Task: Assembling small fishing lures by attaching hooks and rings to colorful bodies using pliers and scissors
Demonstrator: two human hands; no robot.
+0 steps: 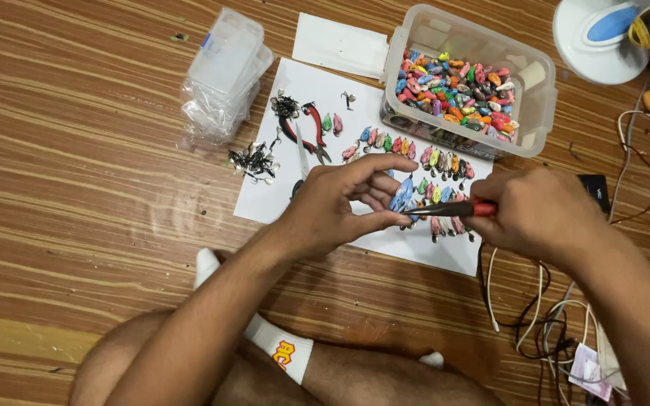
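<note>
My left hand point(340, 203) pinches a small blue fishing lure point(401, 194) between thumb and fingers above a white sheet of paper point(280, 188). My right hand point(539, 210) grips red-handled pliers point(457, 208), whose dark jaws point left and meet the lure. Rows of small coloured lures point(438, 162) lie on the paper just behind my hands. A clear plastic tub point(536, 113) full of several more coloured lures stands at the paper's far edge.
A second pair of red-handled pliers point(306, 128) and piles of dark hooks point(253, 159) lie on the paper's left part. Stacked clear boxes point(227, 71) in a bag sit far left. Cables point(543, 316) trail at the right. My crossed legs and white sock point(283, 349) are below.
</note>
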